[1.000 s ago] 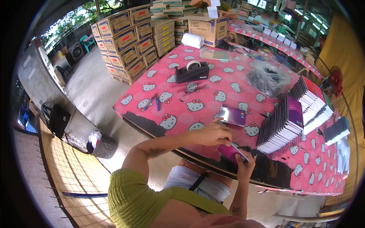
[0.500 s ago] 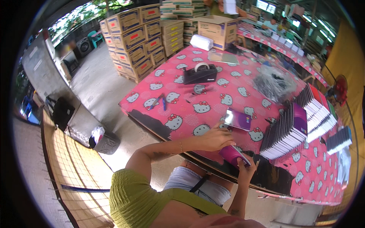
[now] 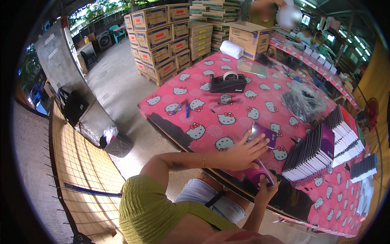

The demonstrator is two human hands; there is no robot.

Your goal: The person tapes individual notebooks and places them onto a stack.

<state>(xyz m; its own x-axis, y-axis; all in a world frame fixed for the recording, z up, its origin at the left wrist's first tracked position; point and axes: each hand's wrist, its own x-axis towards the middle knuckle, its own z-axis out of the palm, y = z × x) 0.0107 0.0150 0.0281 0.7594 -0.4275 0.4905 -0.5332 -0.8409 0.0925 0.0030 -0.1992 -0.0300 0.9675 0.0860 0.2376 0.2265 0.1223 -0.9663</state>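
Observation:
My right hand (image 3: 267,189) grips a purple-covered notebook (image 3: 252,176) at the near edge of the table, thumb on top of its cover. Stretched out above that notebook, my left hand (image 3: 243,154) has its fingers extended and a little apart. Its thumb side is close to the notebook's upper edge; whether it touches is hard to tell. Just beyond the left fingertips lies a second purple notebook (image 3: 260,129), flat on the table and partly covered by those fingers. To the right stands a long row of spiral-bound notebooks (image 3: 310,152) with a purple cover at its end.
A pink patterned cloth covers the table (image 3: 227,118). On it are a black tape dispenser (image 3: 227,83), blue-handled pliers (image 3: 187,110), a clear plastic bag (image 3: 302,99) and more notebook stacks (image 3: 343,138). Cartons (image 3: 156,44) stand behind; a person (image 3: 262,16) works at the back.
My left fingers have gone from bent over the held notebook to stretched out, reaching across the one on the table. My right hand keeps its grip. The whole view has shifted slightly.

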